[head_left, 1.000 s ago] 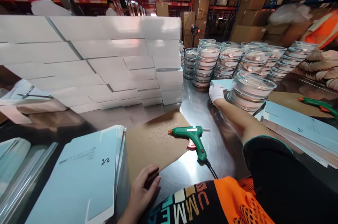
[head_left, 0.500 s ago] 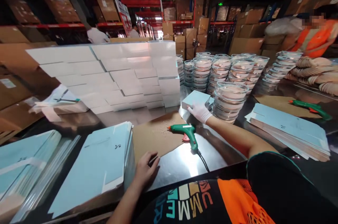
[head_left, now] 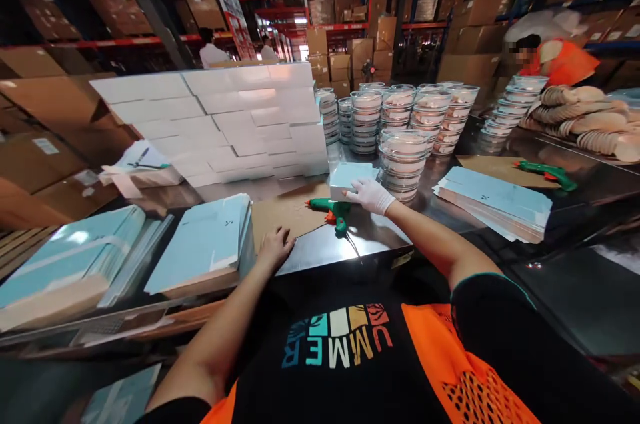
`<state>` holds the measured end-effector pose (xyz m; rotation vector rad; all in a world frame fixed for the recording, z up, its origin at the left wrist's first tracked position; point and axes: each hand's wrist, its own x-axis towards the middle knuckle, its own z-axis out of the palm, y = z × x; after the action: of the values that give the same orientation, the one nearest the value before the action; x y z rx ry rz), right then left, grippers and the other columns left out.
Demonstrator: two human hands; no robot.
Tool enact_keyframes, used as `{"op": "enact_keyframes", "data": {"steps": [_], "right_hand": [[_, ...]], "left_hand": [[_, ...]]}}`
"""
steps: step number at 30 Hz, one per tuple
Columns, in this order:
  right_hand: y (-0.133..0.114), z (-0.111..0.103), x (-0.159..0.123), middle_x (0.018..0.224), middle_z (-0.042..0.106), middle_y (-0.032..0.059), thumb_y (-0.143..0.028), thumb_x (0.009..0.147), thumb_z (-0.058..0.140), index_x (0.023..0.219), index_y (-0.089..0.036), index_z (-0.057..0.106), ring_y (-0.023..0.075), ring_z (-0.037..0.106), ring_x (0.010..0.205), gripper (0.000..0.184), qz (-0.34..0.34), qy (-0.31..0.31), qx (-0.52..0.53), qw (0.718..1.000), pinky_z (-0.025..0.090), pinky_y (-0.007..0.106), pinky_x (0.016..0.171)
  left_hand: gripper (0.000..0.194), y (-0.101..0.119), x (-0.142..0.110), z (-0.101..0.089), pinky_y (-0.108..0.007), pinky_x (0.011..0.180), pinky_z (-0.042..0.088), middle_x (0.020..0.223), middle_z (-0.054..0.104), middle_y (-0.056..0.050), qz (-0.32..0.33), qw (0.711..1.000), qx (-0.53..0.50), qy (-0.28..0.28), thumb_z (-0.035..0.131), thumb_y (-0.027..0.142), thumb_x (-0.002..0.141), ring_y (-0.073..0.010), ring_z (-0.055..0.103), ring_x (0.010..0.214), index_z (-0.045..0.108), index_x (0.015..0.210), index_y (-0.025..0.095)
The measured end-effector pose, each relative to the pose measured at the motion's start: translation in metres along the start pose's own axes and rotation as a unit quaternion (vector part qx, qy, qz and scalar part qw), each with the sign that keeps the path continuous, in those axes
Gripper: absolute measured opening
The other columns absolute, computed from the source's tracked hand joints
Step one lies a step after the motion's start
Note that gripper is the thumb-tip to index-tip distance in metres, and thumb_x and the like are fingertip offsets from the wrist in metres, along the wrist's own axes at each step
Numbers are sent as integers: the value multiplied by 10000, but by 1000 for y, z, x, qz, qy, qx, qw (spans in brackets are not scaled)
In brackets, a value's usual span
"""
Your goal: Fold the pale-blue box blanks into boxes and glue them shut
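My right hand point(head_left: 373, 196), in a white glove, is at the small light-blue box point(head_left: 353, 173), with fingers over its top and the thumb along its front. Its far side is hidden. My bare left hand point(head_left: 276, 248) lies on the near edge of the brown cardboard sheet point(head_left: 273, 211), fingers loosely bent and apart, holding nothing. Between my hands a green glue gun point(head_left: 336, 206) lies on its side, its orange nozzle pointing left. A stack of clear round tubs point(head_left: 403, 161) stands just behind my right hand.
White boxes point(head_left: 260, 121) form a wall at the back left. Blue flat sheets are stacked at left point(head_left: 207, 234) and right point(head_left: 500, 194). Another glue gun point(head_left: 547, 174) lies at right, near pale round pieces point(head_left: 590, 117). A person in an orange vest point(head_left: 570, 61) bends beyond.
The view has shifted and shows more of my body. My right hand remains at the blue box, its fingers now further over the top. The person at the right has bent down.
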<state>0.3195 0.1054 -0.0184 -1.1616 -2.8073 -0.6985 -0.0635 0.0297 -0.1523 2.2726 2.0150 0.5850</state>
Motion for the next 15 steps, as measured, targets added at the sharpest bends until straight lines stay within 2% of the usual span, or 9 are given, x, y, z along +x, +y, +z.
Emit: {"op": "enact_keyframes", "data": {"steps": [4,9,15], "right_hand": [[0,-14,-9,1441,577,175,-186,1111,380,1624,-300,529,309,490,1147,547,53,15,-1,998,359,453,1015],[13,-25,5,1500,512,212,-198,1119,324,1693,-286,432,334,485,1196,590,113,37,-27,993,373,485,1038],[22,1,20,1455,577,206,-192,1108,338,1622,-307,538,344,502,1217,564,141,-22,-33,989,396,521,1032]], "left_hand": [[407,4,3,-3,-519,1183,473,1436,643,-231,-5,1000,-3,-6,594,412,1002,-387,618,1341,709,1280,138],[347,5,7,-3,-478,1191,465,1420,659,-200,-2,999,-32,-2,595,398,1004,-344,621,1328,722,1214,154],[315,-4,18,2,-458,1261,434,1492,655,-174,16,997,-71,-2,612,377,1004,-323,585,1437,750,1195,168]]}}
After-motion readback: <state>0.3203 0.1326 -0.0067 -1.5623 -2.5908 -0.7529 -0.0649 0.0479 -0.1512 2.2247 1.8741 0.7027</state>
